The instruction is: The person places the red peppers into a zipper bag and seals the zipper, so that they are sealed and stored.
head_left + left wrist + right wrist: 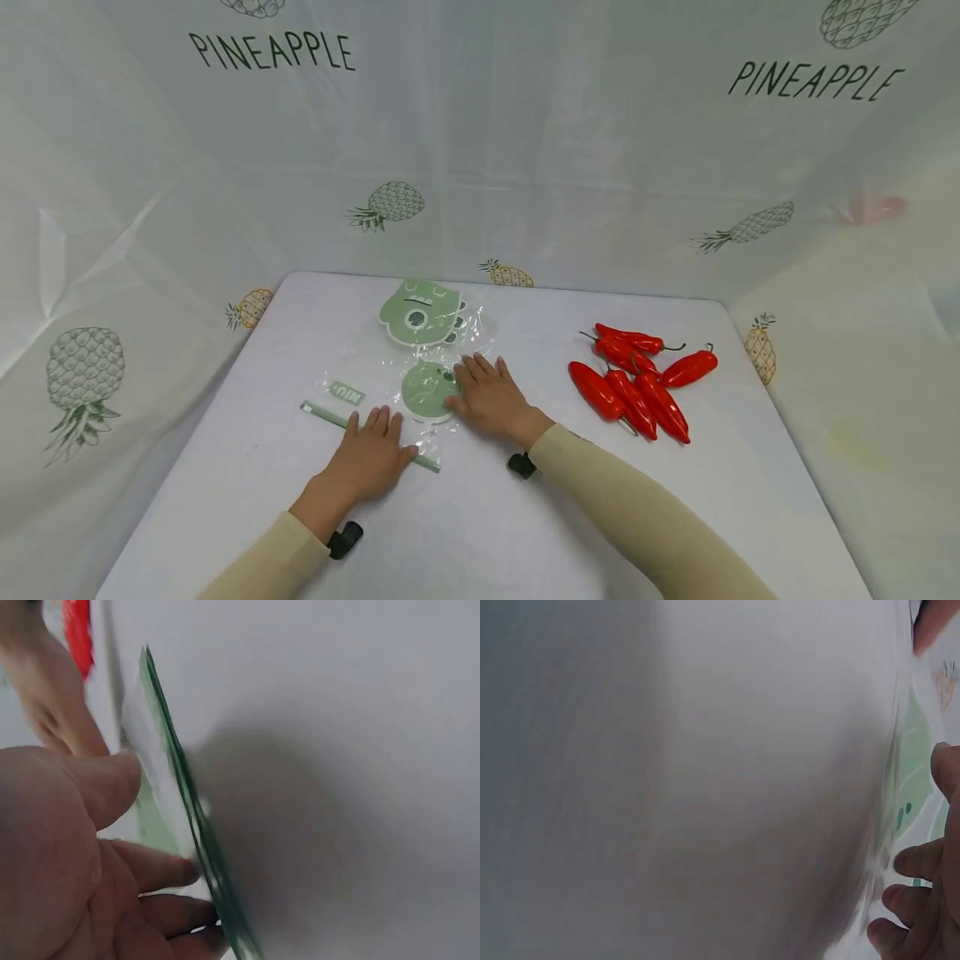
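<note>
Both hands [371, 454] [487, 398] palm-down (fingers straight, outstretched)

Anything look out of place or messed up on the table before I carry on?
Nothing stands out as damaged or spilled. The clear plastic bag is crinkled, with green cartoon pieces inside. The left hand lies flat on the green strip, the right hand on the bag. The red peppers lie in a loose pile.
</note>
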Demonstrator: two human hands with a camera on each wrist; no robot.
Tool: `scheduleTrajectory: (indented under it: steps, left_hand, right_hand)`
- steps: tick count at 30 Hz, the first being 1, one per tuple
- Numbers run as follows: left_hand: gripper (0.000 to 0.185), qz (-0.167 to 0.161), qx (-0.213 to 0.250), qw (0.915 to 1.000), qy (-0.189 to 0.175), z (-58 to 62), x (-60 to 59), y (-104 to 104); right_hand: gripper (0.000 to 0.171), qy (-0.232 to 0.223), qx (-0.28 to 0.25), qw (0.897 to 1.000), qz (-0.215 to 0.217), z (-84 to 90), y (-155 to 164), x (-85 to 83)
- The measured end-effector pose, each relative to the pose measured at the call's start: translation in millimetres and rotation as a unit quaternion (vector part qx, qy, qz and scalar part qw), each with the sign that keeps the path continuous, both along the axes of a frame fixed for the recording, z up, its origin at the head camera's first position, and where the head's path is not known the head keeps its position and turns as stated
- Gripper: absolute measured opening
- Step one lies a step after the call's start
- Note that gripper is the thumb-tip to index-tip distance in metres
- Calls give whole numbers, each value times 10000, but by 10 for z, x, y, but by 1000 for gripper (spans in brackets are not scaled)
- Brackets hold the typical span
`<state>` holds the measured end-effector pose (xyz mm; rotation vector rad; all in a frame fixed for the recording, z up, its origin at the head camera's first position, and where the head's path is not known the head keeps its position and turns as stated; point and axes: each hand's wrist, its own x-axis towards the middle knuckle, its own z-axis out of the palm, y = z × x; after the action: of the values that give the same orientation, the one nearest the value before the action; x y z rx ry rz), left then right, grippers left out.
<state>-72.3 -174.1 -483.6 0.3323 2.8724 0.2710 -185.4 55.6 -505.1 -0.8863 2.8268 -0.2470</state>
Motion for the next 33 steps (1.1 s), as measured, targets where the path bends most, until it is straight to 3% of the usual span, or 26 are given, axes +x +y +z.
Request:
scheduleTrajectory:
  steps: [5, 11, 17, 21, 25, 29, 33]
  left_hand:
    - [65, -487, 409, 9973, -361, 56, 119, 259]
    - [65, -1155, 669, 9884, -730, 129, 243, 565]
    - [59, -1573, 763, 9813, -808, 208, 183, 607]
    - [50, -1559, 722, 9840, -472, 349, -50, 453]
    - [47, -1364, 346, 9900, 86, 425, -422, 250]
    - [52, -1125, 160, 9931, 286, 396, -751, 46]
    - [59, -916, 190, 9954, 186, 309, -954, -117]
  right_hand:
    - [73, -216, 24, 9997, -89, 5, 120, -113]
    - [76, -401, 184, 9990, 49, 4, 224, -235]
    - [75, -265, 45, 9995, 174, 69, 300, -217]
    - [74, 3, -164, 9996, 238, 157, 415, -38]
    - [74, 125, -333, 9985, 424, 192, 580, 271]
    - [74, 118, -303, 9966, 755, 167, 715, 613]
    - [73, 133, -139, 9947, 1010, 123, 793, 852]
